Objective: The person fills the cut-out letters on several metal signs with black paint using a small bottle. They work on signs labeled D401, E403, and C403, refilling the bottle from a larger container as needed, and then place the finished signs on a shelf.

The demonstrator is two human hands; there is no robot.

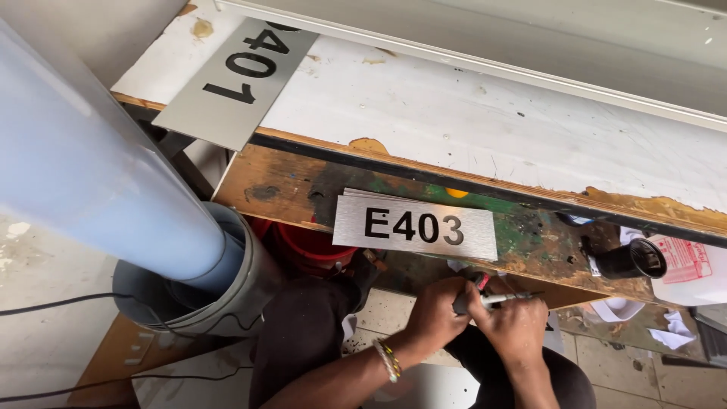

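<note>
My left hand (pixel 435 310) and my right hand (pixel 515 326) meet low in the view, just under the edge of a worn wooden shelf (pixel 280 185). Both are closed around a small grey and red tool (pixel 485 294), which looks like a knife with a thin blade pointing right. A beaded bracelet (pixel 388 359) circles my left wrist. Just above my hands a small stack of brushed silver sign plates (pixel 416 227) with black characters lies on the shelf. Another silver sign plate (pixel 235 79) rests on the white tabletop (pixel 469 113), overhanging its edge.
A large pale blue roll (pixel 91 167) leans into a grey bucket (pixel 250 291) at the left. A red bucket (pixel 310 246) sits under the shelf. A black cylinder (pixel 632 260) and a white jug (pixel 693 269) stand at the right. Cables (pixel 60 303) cross the floor.
</note>
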